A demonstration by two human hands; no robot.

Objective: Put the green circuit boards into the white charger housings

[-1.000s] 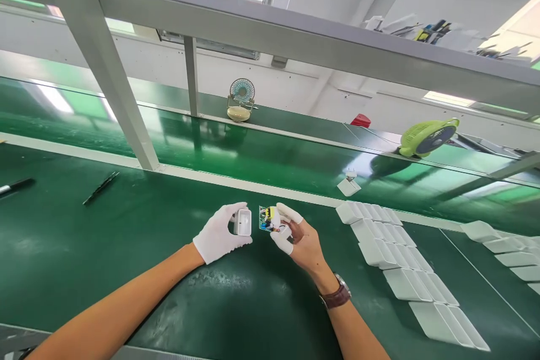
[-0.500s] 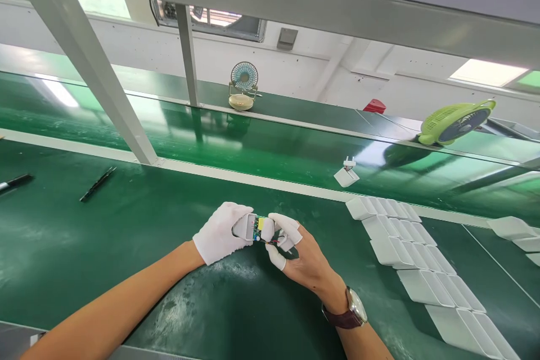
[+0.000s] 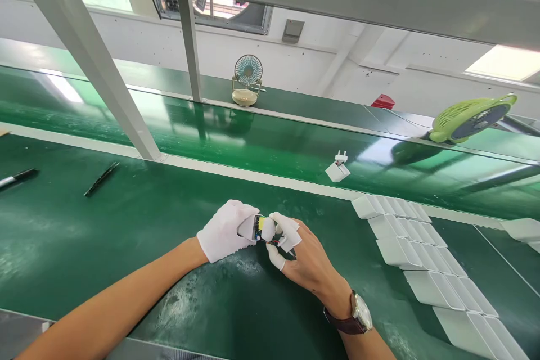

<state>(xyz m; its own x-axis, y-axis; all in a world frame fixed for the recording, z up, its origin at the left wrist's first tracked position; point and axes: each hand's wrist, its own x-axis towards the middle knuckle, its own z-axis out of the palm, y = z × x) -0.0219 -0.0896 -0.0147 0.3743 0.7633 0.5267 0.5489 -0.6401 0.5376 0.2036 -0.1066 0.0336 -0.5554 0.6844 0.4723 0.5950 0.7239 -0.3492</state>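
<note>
Gloved left hand (image 3: 225, 230) curled closed round a white plastic casing (image 3: 245, 229), over the green desk (image 3: 181, 202). Circuit board (image 3: 256, 229), apart from that casing a second ago, now meets its open mouth; insertion looks barely begun. Right hand (image 3: 312, 259), fingertips covered, pinches the board's other end, wired white plug piece (image 3: 287, 242) alongside.
</note>
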